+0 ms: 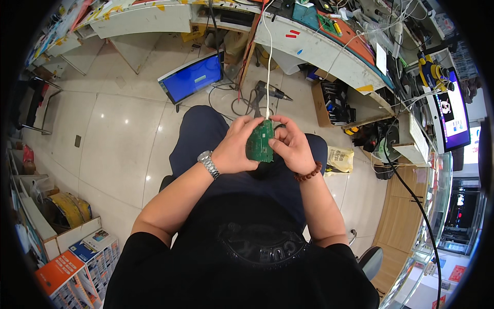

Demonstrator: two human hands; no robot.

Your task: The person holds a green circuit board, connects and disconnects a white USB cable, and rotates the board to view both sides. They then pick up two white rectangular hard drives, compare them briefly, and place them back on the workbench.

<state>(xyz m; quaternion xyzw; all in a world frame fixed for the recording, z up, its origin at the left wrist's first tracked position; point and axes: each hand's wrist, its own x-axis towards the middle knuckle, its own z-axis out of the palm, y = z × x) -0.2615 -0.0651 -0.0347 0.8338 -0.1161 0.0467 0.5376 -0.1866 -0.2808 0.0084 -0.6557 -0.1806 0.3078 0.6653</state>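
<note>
Above my lap I hold a small green circuit board point(260, 143) between both hands. My left hand point(234, 144), with a metal watch point(208, 164) on its wrist, is closed on the board's left edge. Closed on the right side is my right hand point(292, 147), its thumb lying on the board's face; a brown bead bracelet point(309, 173) circles that wrist. A white cable point(270, 56) runs down from the workbench to the board's top edge, where its plug meets the board. What lies under the board is hidden.
A cluttered workbench point(319, 54) curves across the far side. On the floor stand a blue-lit monitor point(193, 77), a heat gun point(275, 91) and a cardboard box point(321, 105) of dark items. At right are another screen point(455, 110) and a black cable point(419, 203); boxes point(62, 270) stand lower left.
</note>
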